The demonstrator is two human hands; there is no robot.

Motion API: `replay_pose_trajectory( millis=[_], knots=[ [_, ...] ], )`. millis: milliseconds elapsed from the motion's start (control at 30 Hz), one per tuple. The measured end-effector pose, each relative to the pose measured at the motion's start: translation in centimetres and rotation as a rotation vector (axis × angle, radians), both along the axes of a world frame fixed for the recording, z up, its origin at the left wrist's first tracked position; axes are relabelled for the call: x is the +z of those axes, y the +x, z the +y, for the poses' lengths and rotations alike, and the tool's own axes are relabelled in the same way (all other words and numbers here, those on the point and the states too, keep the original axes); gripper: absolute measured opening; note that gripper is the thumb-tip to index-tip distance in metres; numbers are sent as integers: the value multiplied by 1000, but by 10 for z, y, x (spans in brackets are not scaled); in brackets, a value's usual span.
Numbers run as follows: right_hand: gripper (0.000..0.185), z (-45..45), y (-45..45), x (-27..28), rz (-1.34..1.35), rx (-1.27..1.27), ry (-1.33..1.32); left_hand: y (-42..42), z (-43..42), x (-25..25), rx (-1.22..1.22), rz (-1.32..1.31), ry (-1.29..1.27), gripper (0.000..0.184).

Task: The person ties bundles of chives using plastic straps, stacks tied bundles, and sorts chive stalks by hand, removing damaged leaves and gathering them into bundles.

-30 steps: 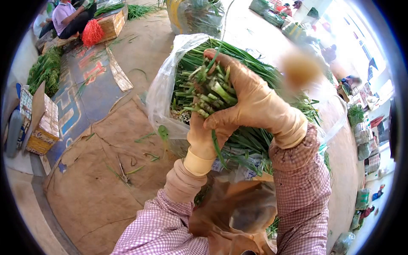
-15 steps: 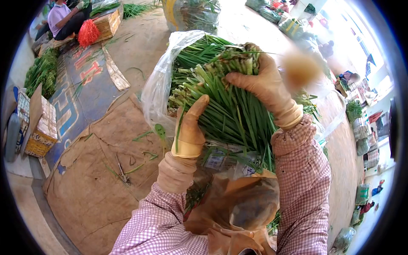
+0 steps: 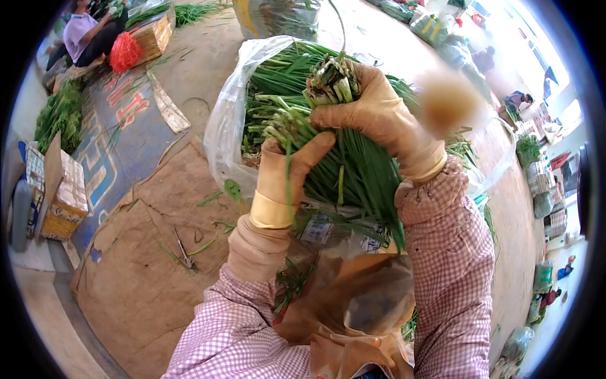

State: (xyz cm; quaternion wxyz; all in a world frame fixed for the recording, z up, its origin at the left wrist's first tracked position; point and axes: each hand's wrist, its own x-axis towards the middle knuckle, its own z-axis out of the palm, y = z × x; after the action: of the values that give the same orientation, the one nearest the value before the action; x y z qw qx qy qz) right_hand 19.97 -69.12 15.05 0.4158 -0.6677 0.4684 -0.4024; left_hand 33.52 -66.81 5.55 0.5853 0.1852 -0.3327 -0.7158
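Observation:
Both my hands wear tan rubber gloves. My right hand [image 3: 375, 120] is closed around a bundle of garlic chives [image 3: 331, 85], whose cut pale ends point up and left. My left hand [image 3: 284, 174] is closed on more garlic chives [image 3: 287, 123] just below, thumb over the stalks. The long green leaves hang down between my wrists. Behind them, a clear plastic bag [image 3: 221, 126] stands open with more chives [image 3: 278, 72] inside. A torn leaf [image 3: 232, 188] clings to the bag's side.
Brown sheeting [image 3: 145, 252] with leaf scraps covers the floor at left. A seated person [image 3: 82, 31] is beside a box [image 3: 151, 38] and red strands [image 3: 125, 52]. Cartons [image 3: 66, 189] stand at far left. A full bag [image 3: 284, 19] is behind. Other people and bundles line the right.
My right hand has drawn the bundle's ends tighter together and tilted them up. My left hand has moved slightly left, its thumb now across the lower stalks.

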Motion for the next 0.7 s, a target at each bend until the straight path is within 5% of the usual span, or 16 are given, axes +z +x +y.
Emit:
replay_pose_trajectory(
  millis=[33,333,367,433,467,500,567,633,700],
  knots=[
    [37,0,-1,-1,37,-49,-40,3,1,0,-107,129,79,22],
    [35,47,-96,22,-175,-312,-357,4,-26,-38,163,-158,175,23],
    [36,58,-111,22,-212,-371,-346,12,-25,-47,278,-457,-156,24],
    [40,79,-136,26,-292,-488,-328,28,-19,-52,665,-1118,-807,57],
    [42,88,-145,24,-343,-511,-307,28,-13,-47,658,-1103,-826,57],
    [41,94,-149,21,-360,-527,-327,31,-4,-30,607,-866,-423,54],
    [38,99,-147,14,-381,-539,-423,28,12,-14,529,-622,-44,54],
    [32,104,-133,15,-464,-575,-393,14,32,-7,1104,-763,-309,51],
    [28,102,-124,10,-454,-562,-492,4,47,17,1235,-807,-499,54]
  ],
)
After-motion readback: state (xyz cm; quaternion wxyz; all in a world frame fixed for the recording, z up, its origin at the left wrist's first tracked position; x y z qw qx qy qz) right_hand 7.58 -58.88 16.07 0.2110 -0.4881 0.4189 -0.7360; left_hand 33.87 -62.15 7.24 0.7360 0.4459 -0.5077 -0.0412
